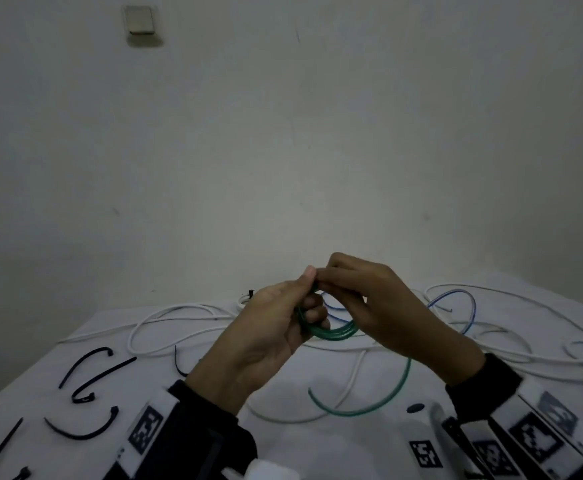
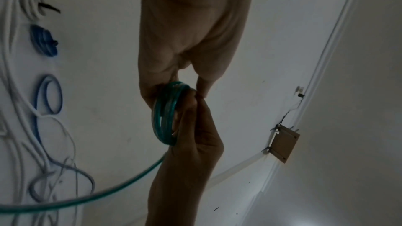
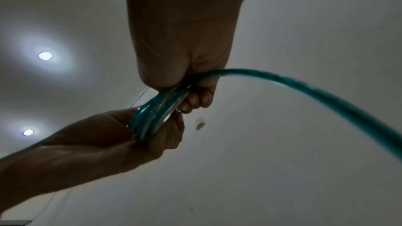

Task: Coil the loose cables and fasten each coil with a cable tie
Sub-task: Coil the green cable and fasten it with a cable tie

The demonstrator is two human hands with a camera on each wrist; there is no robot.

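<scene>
Nearest, curved black plastic cable ties (image 1: 85,375) strewn on white table (image 1: 352,445). Above it, left hand (image 1: 269,327) and right hand (image 1: 373,299) both pinching thin green cable coil (image 1: 331,330), tail dangling. Beyond, loose white cables (image 1: 179,320).

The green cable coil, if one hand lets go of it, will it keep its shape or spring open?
The green cable coil would probably loosen: no tie binds its loops, and both the left hand and right hand pinch it. Its free tail keeps a smooth arc, suggesting springy rather than limp. It seems light.
</scene>
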